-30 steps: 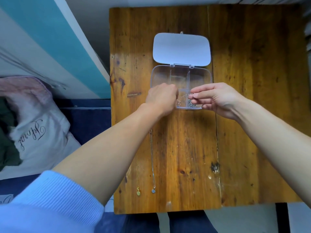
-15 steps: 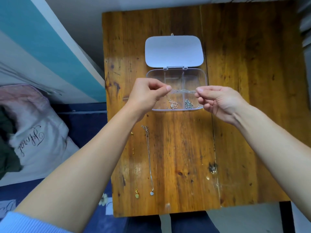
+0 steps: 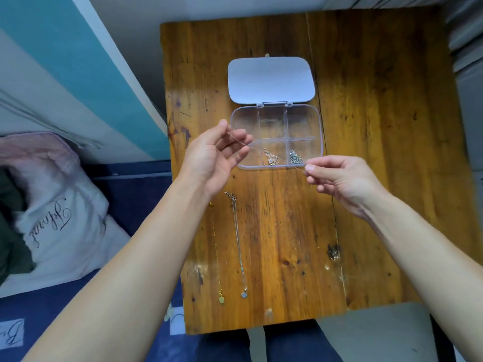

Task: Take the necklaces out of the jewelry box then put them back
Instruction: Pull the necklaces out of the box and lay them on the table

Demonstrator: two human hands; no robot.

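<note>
A clear plastic jewelry box lies open on the wooden table, its white lid folded back. A thin silver chain is stretched above the box's front edge. My left hand pinches one end and my right hand pinches the other. Two small piles of chain stay in the box's front compartments: one in the middle, one at the right. A gold necklace and a silver necklace lie straight on the table below my left hand.
The wooden table has bare board to the right of the box. A bed with a dark blue sheet and a white pillow sits to the left. A pale wall and teal panel run along the upper left.
Both hands lifted a chain from the box and drew apart, pulling it taut. My left hand moved left and turned palm up; my right hand dropped toward the box's front right corner.
</note>
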